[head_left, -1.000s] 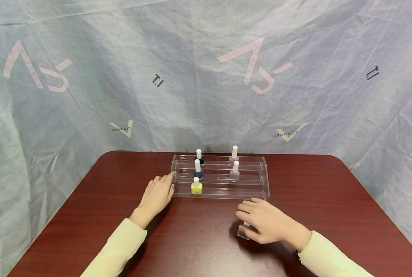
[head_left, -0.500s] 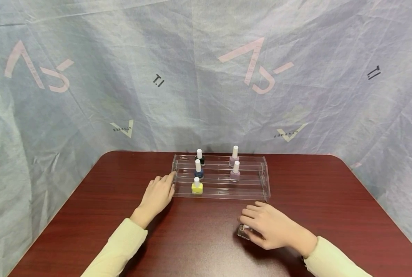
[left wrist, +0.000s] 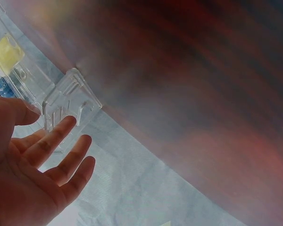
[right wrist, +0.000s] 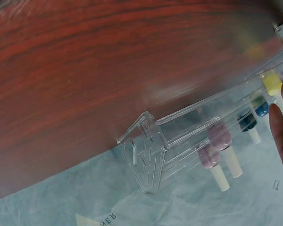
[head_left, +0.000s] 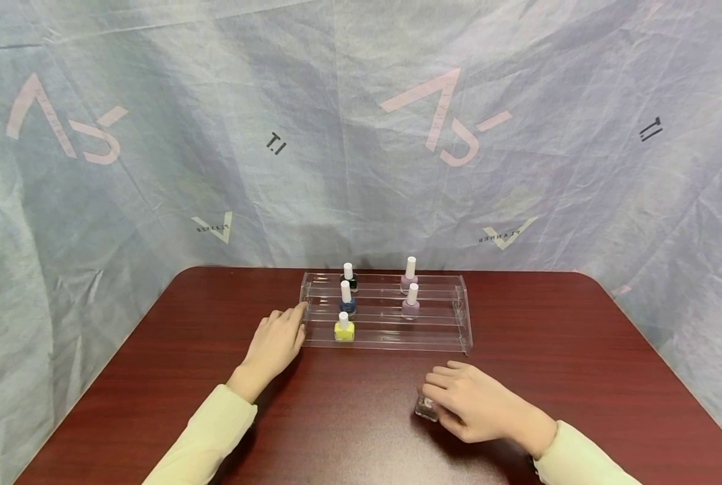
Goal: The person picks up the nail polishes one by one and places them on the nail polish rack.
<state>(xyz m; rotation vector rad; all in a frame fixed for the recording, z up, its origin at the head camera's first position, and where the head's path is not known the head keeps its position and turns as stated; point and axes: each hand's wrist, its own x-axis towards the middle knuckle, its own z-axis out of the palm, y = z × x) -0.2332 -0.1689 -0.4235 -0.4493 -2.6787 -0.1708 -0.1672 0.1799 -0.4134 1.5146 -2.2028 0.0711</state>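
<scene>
A clear stepped rack point(head_left: 373, 337) stands toward the back of the table. Its left side holds a yellow nail polish bottle point(head_left: 344, 331), a blue one point(head_left: 347, 306) and a dark one point(head_left: 351, 281), one per step. Two pale purple bottles point(head_left: 410, 309) stand further right on the upper two steps. My left hand point(head_left: 276, 341) touches the rack's left end panel point(left wrist: 70, 101) with relaxed, spread fingers. In front of the rack's right end, my right hand point(head_left: 473, 402) holds a nail polish bottle point(head_left: 425, 408) with a dark brownish body low over the table; fingers hide its cap.
The dark red wooden table point(head_left: 337, 431) has rounded back corners. Behind it hangs a wrinkled grey cloth point(head_left: 361, 155) with printed letters, close to the table's back edge.
My right hand has shifted slightly toward me and to the right, and the bottle's white cap is now covered. My left hand and the rack stay in place.
</scene>
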